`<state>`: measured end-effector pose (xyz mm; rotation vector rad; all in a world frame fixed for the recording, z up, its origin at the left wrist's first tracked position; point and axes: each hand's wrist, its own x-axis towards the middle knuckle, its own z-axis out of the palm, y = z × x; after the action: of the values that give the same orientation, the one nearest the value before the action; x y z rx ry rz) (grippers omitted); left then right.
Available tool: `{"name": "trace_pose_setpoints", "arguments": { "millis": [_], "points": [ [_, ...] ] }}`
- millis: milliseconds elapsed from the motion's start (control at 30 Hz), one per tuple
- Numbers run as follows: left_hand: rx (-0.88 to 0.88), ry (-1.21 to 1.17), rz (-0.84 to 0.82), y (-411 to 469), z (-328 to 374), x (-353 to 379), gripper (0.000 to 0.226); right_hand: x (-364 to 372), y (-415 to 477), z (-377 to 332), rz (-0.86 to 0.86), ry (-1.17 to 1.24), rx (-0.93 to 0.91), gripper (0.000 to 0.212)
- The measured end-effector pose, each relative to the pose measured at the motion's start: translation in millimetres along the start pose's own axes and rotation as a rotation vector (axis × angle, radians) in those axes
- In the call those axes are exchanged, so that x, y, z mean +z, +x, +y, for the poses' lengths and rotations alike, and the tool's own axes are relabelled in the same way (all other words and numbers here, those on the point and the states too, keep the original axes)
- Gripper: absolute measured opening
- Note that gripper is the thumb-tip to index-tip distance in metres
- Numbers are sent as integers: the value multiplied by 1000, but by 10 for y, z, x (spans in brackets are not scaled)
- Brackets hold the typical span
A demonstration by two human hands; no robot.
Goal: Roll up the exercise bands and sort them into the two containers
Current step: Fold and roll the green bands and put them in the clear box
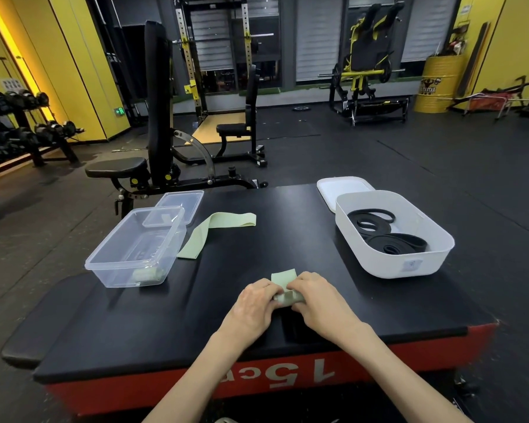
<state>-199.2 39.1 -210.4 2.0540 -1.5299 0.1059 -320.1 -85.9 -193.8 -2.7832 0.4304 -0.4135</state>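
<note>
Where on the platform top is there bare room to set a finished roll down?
Bare: the middle between the flat green band and the white bin; also the near corners outside the left hand and the right hand. Crowded: far left, around clear container and clear lid.

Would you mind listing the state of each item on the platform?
Held green band, partly rolled, gripped by left hand and right hand.
Loose green band, unrolled, lying flat.
Clear container, open, one green roll inside.
Clear lid, off.
White container, open, black bands inside.
White lid, off.
</note>
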Motion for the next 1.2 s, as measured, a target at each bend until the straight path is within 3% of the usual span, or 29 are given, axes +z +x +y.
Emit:
{"name": "trace_pose_setpoints", "arguments": {
  "millis": [267, 433, 767, 1200],
  "points": [
    [-38, 4, 4, 27, -15, 6, 21, 9, 62, 39, -4, -2, -21, 34],
    [1, 27, -2, 25, 35, -8, 35, -42, 127, 71, -45, 0, -46, 33],
    [38, 47, -59, -19, 40, -24, 27, -55, -39, 42, -36, 7, -102, 28],
    [17, -7, -44, -78, 27, -59, 24, -82, -153, 1, 17, 40, -47, 25]
  ]
}}
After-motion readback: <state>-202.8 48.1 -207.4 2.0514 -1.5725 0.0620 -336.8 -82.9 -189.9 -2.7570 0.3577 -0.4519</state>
